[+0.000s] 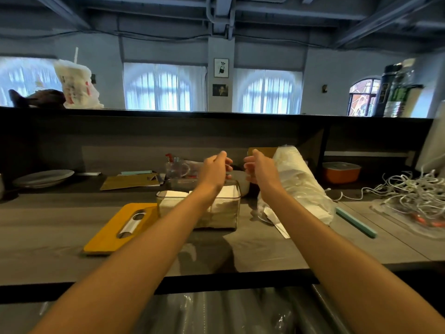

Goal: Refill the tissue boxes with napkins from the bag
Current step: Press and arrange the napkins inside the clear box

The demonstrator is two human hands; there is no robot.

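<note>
Tissue box [218,208]: clear, lidless; white napkins [227,191] inside.

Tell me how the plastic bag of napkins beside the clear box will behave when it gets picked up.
The plastic bag will probably sag and shift, since its thin film is crumpled and slumped on the counter. It looks light for its bulk, holding only paper. Loose napkins already poke out at its lower end, so more may slide out if tilted.

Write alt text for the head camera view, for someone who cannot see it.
Two bare hands, left hand and right hand, hover empty above an open clear tissue box on a grey counter. Its yellow lid lies left; a plastic bag of napkins stands right.
</note>
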